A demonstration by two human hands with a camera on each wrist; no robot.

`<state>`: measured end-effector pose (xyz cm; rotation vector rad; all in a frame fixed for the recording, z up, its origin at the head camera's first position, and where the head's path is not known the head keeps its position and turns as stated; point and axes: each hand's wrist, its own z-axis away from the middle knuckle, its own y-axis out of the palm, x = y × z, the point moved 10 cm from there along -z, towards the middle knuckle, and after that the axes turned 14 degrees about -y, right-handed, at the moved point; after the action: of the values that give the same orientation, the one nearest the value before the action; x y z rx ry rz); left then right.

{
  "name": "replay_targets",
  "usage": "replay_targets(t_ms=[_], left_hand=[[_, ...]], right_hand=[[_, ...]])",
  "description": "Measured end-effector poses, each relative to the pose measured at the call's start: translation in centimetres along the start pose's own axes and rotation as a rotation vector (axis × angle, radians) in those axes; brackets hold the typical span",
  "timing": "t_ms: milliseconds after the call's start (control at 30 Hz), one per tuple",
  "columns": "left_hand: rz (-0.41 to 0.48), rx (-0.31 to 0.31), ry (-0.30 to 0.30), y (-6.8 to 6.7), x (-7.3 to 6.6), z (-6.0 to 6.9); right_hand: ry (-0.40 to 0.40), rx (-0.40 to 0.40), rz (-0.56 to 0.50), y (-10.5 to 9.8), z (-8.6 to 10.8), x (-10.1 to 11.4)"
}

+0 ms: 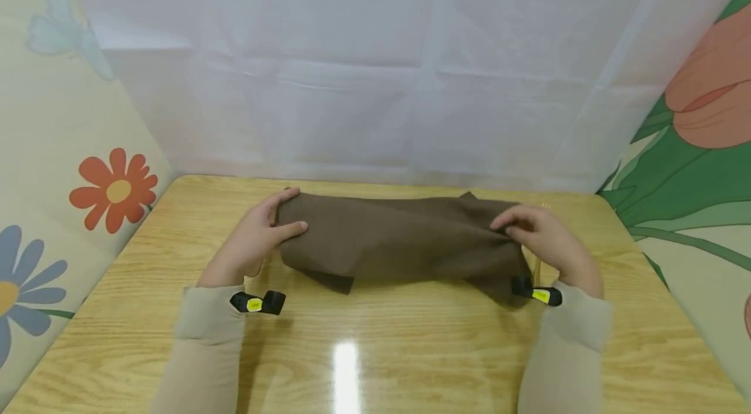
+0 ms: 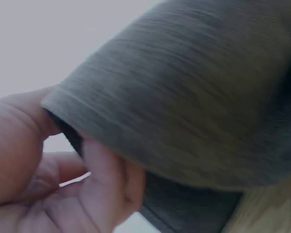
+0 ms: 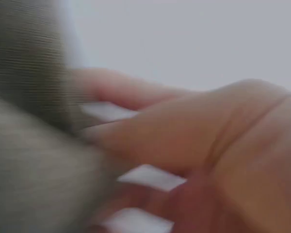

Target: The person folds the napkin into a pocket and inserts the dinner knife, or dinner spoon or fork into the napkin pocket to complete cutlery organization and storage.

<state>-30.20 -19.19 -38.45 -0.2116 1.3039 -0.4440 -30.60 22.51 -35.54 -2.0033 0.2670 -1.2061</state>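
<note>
A brown cloth (image 1: 399,238), folded into a long strip, stretches between both hands above the wooden table. At its left end my left hand (image 1: 255,235) grips it, thumb on the near face; the left wrist view shows fingers tucked under the edge of the cloth (image 2: 174,97). My right hand (image 1: 545,238) pinches the right end between thumb and fingers. In the blurred right wrist view, cloth (image 3: 24,63) meets the fingertips. A loose corner hangs below the strip at the left, and another part droops at the right.
A thin golden object (image 1: 537,272) lies partly hidden behind the right hand; its kind cannot be told. The wooden table (image 1: 411,349) ends at a white sheet (image 1: 364,75) at the back. Flower-painted panels (image 1: 53,140) stand at both sides.
</note>
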Motion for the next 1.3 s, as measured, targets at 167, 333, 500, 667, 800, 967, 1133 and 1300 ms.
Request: replay_targets(t_ms=[167,333,500,667,800,967,1133,1300], left_hand=[[-0.156,0.042,0.035,0.7,0.1,0.0],[-0.312,0.157,0.018,2.7,1.2,0.0],[-0.407,0.198,-0.033,4.0,2.2,-0.4],[-0.395,0.132,-0.033,4.0,2.5,-1.1],[-0.351,-0.054,0.001,2.9,1.9,-1.6],[-0.314,-0.235,-0.005,1.5,1.4,-1.8],[-0.334,-0.244,-0.037,1.2,1.7,-1.9],[-0.34,-0.224,-0.043,1.4,1.8,-2.0]], right_hand=[[0.183,0.293,-0.134,3.0,1.5,-1.4],[0.294,0.251,-0.14,3.0,2.1,-3.4],[0.307,0.193,-0.044,3.2,1.5,-5.4],[0.276,0.102,0.081,3.6,-0.3,-7.0],[0.308,0.026,0.065,4.4,-1.0,-8.1],[0.357,-0.014,0.04,5.4,-1.1,-9.3],[0.419,-0.001,0.051,5.7,-0.8,-10.3],[0.411,-0.085,0.035,4.8,-1.0,-10.2]])
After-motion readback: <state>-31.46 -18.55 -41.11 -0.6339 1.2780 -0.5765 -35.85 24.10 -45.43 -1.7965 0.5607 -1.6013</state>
